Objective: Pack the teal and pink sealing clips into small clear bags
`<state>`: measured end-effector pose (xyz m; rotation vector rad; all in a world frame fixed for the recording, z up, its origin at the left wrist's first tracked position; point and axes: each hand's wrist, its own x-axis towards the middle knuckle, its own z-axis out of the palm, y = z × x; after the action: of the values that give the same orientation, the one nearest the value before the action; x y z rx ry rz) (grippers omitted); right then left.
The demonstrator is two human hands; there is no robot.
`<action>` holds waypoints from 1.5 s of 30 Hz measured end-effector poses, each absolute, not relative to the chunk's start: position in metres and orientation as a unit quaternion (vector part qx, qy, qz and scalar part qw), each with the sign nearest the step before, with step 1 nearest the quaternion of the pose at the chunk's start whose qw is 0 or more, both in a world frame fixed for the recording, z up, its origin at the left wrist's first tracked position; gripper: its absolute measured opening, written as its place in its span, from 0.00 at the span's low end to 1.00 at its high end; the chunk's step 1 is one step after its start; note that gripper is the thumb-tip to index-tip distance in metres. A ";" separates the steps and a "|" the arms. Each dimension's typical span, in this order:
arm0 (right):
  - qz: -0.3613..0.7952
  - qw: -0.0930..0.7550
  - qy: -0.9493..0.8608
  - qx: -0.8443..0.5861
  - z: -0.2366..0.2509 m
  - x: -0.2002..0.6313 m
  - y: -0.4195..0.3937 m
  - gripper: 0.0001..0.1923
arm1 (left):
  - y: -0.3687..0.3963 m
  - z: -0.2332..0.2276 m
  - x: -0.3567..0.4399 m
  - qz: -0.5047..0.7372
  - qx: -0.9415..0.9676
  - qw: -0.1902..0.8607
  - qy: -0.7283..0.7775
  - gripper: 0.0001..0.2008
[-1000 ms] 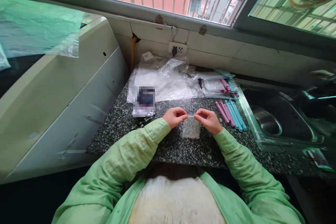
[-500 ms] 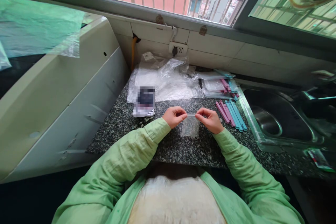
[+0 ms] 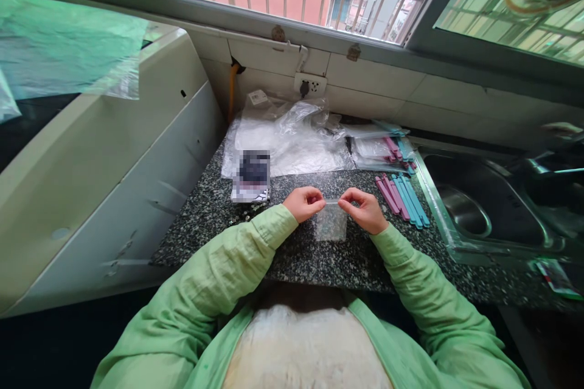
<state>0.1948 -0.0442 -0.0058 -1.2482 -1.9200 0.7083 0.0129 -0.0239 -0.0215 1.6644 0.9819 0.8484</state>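
- Evidently, the left hand (image 3: pixel 303 204) and right hand (image 3: pixel 364 209) each pinch one top corner of a clear plastic bag (image 3: pixel 332 225).
- It hangs over the speckled countertop (image 3: pixel 314 267).
- Purple strips (image 3: pixel 396 197) and blue strips (image 3: pixel 413 203) lie just beside the right hand.

"What's the pattern on the desk (image 3: pixel 314 267)?"

"Speckled: black, flecked all over with grey and white."

"And the small bag (image 3: pixel 332 225)?"

"Clear, so the dark speckle shows through it, with a whitish top edge."

"Those mauve-pink strips (image 3: pixel 387 196), are they patterned?"

"Plain, like the light-blue strips (image 3: pixel 415 199)."

"The big plastic wrapping (image 3: pixel 292 143)?"

"Clear to milky white."

"Clothes?"

"Plain pale-green sleeves (image 3: pixel 219 267) and a cream top (image 3: pixel 305 346)."

"Over on the left?"

"A see-through sea-green sheet (image 3: pixel 68 42) on a beige casing (image 3: pixel 150 109)."

"And by the wall?"

"Off-white tiles (image 3: pixel 374 79), a yellow-orange pipe (image 3: pixel 232 90), a white socket (image 3: pixel 316 86) and a black plug (image 3: pixel 305 89)."
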 end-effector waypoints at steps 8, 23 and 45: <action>0.269 0.370 -0.747 -0.482 -0.005 0.192 -0.045 0.09 | -0.023 -0.022 0.013 0.385 0.711 0.463 0.363 0.05; 0.290 0.390 -0.712 -0.507 -0.008 0.191 -0.043 0.09 | -0.023 -0.022 0.012 0.410 0.685 0.466 0.382 0.06; 0.264 0.396 -0.714 -0.514 -0.007 0.185 -0.045 0.09 | -0.022 -0.019 0.012 0.401 0.675 0.474 0.400 0.05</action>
<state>0.1852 -0.0447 -0.0072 -1.3013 -1.8084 0.6689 0.0116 -0.0222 -0.0193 1.6503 0.9780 0.9805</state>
